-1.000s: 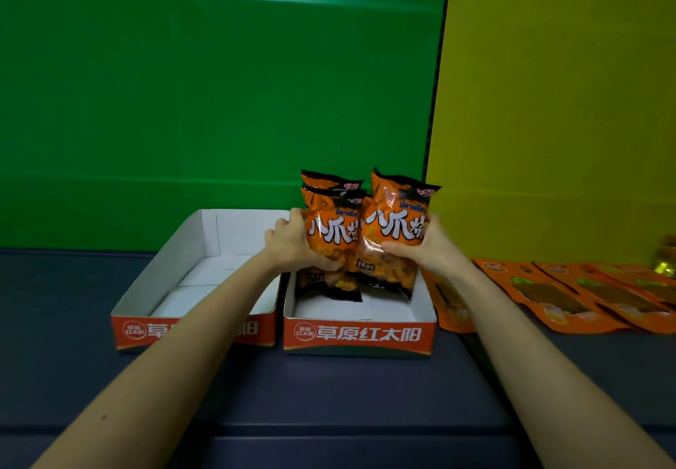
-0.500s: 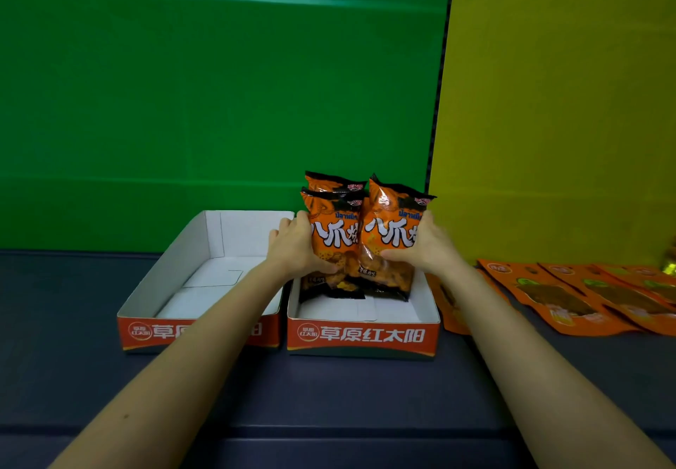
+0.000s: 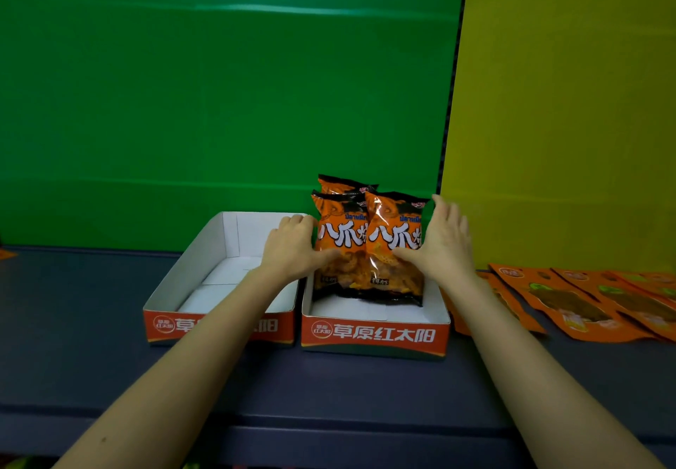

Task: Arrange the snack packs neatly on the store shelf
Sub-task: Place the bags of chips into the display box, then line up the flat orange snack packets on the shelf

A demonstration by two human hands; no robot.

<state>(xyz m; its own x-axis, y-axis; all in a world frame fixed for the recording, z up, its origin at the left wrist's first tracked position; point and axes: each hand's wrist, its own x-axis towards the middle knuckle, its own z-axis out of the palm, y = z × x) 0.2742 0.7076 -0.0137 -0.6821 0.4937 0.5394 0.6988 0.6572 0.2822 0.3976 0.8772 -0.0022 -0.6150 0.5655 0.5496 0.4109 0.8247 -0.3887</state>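
Note:
Three orange snack packs stand upright at the back of the right display tray [image 3: 373,335]: a left pack [image 3: 338,240], a right pack [image 3: 393,240] overlapping it, and one behind [image 3: 338,185] showing only its top. My left hand [image 3: 292,245] grips the left pack's side, its thumb across the front. My right hand [image 3: 444,241] lies flat against the right pack's edge, fingers straight up and thumb pressing the front.
An empty matching tray [image 3: 164,324] sits directly to the left on the dark shelf [image 3: 109,366]. Several flat orange pouches [image 3: 570,300] lie overlapped on the shelf to the right. Green [image 3: 219,102] and yellow [image 3: 567,102] panels close off the back.
The packs have come down into the back of the right tray and now stand on its floor. My right hand's fingers have straightened against the pack.

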